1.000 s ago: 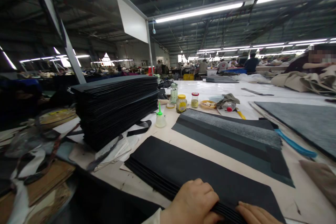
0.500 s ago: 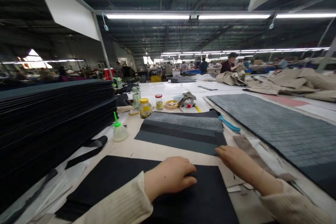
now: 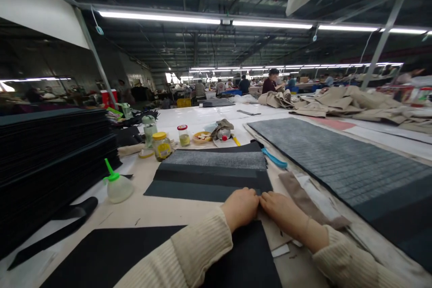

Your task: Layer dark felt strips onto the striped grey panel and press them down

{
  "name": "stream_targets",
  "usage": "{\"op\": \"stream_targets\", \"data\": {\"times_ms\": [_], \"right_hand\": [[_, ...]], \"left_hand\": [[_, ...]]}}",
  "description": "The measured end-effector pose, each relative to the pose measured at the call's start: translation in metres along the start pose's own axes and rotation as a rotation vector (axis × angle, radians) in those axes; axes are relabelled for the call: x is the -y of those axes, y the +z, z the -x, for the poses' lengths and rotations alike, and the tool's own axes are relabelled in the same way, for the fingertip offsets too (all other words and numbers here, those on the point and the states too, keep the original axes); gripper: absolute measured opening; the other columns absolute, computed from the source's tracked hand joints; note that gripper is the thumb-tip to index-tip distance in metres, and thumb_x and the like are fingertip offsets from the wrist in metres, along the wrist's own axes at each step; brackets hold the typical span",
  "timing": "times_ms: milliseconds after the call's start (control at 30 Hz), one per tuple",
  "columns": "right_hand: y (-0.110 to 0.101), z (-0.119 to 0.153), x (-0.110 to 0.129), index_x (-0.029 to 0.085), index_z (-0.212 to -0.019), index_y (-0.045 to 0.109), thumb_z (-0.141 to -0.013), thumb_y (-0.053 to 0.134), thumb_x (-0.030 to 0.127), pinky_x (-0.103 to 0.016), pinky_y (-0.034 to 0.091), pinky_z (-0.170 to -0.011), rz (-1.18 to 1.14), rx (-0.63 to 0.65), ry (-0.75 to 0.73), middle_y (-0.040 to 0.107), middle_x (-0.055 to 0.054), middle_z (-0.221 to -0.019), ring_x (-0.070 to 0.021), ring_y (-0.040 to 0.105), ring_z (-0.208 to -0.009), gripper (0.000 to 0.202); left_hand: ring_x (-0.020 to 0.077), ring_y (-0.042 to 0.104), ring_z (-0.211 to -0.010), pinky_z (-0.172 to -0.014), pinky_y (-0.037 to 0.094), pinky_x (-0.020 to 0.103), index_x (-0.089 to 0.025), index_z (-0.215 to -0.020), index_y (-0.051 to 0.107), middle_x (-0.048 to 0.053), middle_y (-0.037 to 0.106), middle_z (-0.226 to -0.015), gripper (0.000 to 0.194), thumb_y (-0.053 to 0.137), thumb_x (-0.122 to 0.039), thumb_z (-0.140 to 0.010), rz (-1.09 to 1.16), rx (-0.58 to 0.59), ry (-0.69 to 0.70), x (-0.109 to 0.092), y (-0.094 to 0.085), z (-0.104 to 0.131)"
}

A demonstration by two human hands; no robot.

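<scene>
Several dark fabric panels [image 3: 209, 182], with a grey textured strip along the far part, lie in the middle of the table. At their near right corner my left hand [image 3: 241, 207] and my right hand [image 3: 278, 209] meet, fingertips close together. The fingers of both are bent and pressed at the panel edge; whatever the fingertips pinch is too small to make out. A black panel [image 3: 135, 252] lies nearer, partly under my left forearm.
On the left stand a tall stack of dark panels [image 3: 50, 153] and a green-tipped bottle [image 3: 119, 189]. Jars [image 3: 163, 146], a yellow dish [image 3: 202, 137] and a blue tool [image 3: 275, 158] lie beyond. A long grey quilted panel [image 3: 330, 162] extends right; a person [image 3: 271, 83] is farther back.
My left hand has moved from above the black panel forward and right to the corner, beside my right hand. The camera view has turned slightly right.
</scene>
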State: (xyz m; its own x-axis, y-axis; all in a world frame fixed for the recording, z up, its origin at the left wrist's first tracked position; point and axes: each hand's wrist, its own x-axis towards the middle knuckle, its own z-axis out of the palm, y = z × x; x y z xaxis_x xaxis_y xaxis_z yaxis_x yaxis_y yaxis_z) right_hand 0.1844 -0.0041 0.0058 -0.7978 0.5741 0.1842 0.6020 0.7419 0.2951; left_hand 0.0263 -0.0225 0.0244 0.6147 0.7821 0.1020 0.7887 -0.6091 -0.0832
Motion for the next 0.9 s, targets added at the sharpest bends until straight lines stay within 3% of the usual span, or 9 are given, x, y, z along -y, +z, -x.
{"op": "stream_targets", "data": {"times_ms": [100, 200, 367, 433, 533, 600, 700, 800, 900], "right_hand": [[0.003, -0.002, 0.0, 0.016, -0.082, 0.055, -0.075, 0.041, -0.003, -0.03, 0.042, -0.059, -0.023, -0.051, 0.029, 0.059, -0.006, -0.078, -0.0197, 0.057, -0.07, 0.025], [0.003, 0.0, -0.003, 0.017, -0.082, 0.056, -0.076, 0.041, -0.002, -0.03, 0.043, -0.062, -0.1, -0.033, 0.051, 0.06, -0.005, -0.079, -0.0196, 0.058, -0.073, 0.024], [-0.022, 0.007, -0.015, 0.018, -0.08, 0.059, -0.082, 0.043, 0.007, -0.03, 0.043, -0.063, -0.212, -0.013, 0.11, 0.06, -0.004, -0.076, -0.0187, 0.059, -0.072, 0.019], [-0.037, 0.007, -0.019, 0.018, -0.083, 0.06, -0.086, 0.041, 0.014, -0.032, 0.043, -0.069, -0.248, -0.139, 0.177, 0.06, -0.005, -0.08, -0.0195, 0.058, -0.078, 0.02], [-0.045, 0.004, -0.015, 0.018, -0.083, 0.06, -0.09, 0.036, 0.023, -0.032, 0.043, -0.074, -0.361, -0.294, 0.238, 0.06, -0.006, -0.082, -0.0182, 0.057, -0.081, 0.025], [-0.036, 0.0, -0.009, 0.018, -0.082, 0.061, -0.091, 0.035, 0.024, -0.031, 0.045, -0.076, -0.455, -0.263, 0.228, 0.062, -0.007, -0.086, -0.0174, 0.057, -0.083, 0.027], [-0.007, -0.005, 0.0, 0.014, -0.103, 0.061, -0.087, 0.041, 0.025, -0.036, 0.043, -0.09, -0.511, -0.146, 0.232, 0.059, -0.013, -0.112, -0.0224, 0.053, -0.106, 0.028], [0.015, -0.005, 0.002, 0.011, -0.121, 0.053, -0.086, 0.043, 0.03, -0.043, 0.033, -0.102, -0.525, -0.089, 0.267, 0.048, -0.015, -0.13, -0.0262, 0.04, -0.122, 0.041], [0.02, -0.003, 0.001, 0.013, -0.122, 0.053, -0.087, 0.041, 0.03, -0.042, 0.031, -0.104, -0.551, -0.096, 0.281, 0.048, -0.013, -0.131, -0.0245, 0.039, -0.124, 0.041]], "left_hand": [[0.0214, 0.057, -0.079, -0.07, 0.05, 0.031, -0.012, -0.082, 0.059, 0.008, 0.059, -0.083, 0.017, 0.048, -0.025, -0.083, 0.005, -0.02, -0.031, 0.003, -0.001, -0.001], [0.0211, 0.057, -0.079, -0.067, 0.05, 0.03, -0.012, -0.084, 0.058, 0.009, 0.058, -0.084, 0.015, 0.044, -0.018, -0.085, -0.035, -0.005, -0.015, 0.0, -0.001, -0.002], [0.0215, 0.057, -0.077, -0.062, 0.048, 0.03, -0.009, -0.088, 0.057, 0.011, 0.058, -0.084, 0.017, 0.04, -0.009, -0.084, -0.045, -0.001, -0.018, -0.009, 0.004, -0.007], [0.0219, 0.057, -0.078, -0.064, 0.047, 0.031, -0.011, -0.087, 0.058, 0.01, 0.058, -0.084, 0.016, 0.042, -0.014, -0.084, 0.078, -0.09, -0.083, -0.005, 0.01, -0.011], [0.0206, 0.056, -0.076, -0.072, 0.043, 0.033, -0.014, -0.074, 0.059, 0.005, 0.058, -0.076, 0.014, 0.049, -0.023, -0.081, 0.525, -0.302, -0.319, 0.009, 0.023, -0.017], [0.018, 0.054, -0.07, -0.071, 0.042, 0.031, -0.014, -0.067, 0.056, 0.003, 0.056, -0.068, 0.023, 0.046, -0.028, -0.083, 0.789, -0.425, -0.477, 0.02, 0.031, -0.02], [0.0159, 0.053, -0.066, -0.064, 0.042, 0.027, -0.013, -0.071, 0.056, 0.002, 0.056, -0.066, 0.036, 0.033, -0.036, -0.088, 0.919, -0.505, -0.562, 0.033, 0.036, -0.019], [0.0172, 0.056, -0.074, -0.07, 0.045, 0.028, -0.012, -0.082, 0.058, 0.005, 0.062, -0.077, 0.041, 0.038, -0.047, -0.085, 1.121, -0.643, -0.575, 0.04, 0.02, -0.009], [0.0218, 0.059, -0.085, -0.08, 0.045, 0.034, -0.012, -0.089, 0.061, 0.007, 0.065, -0.082, 0.043, 0.056, -0.052, -0.074, 1.438, -0.979, -0.559, 0.059, -0.024, 0.012]]}}
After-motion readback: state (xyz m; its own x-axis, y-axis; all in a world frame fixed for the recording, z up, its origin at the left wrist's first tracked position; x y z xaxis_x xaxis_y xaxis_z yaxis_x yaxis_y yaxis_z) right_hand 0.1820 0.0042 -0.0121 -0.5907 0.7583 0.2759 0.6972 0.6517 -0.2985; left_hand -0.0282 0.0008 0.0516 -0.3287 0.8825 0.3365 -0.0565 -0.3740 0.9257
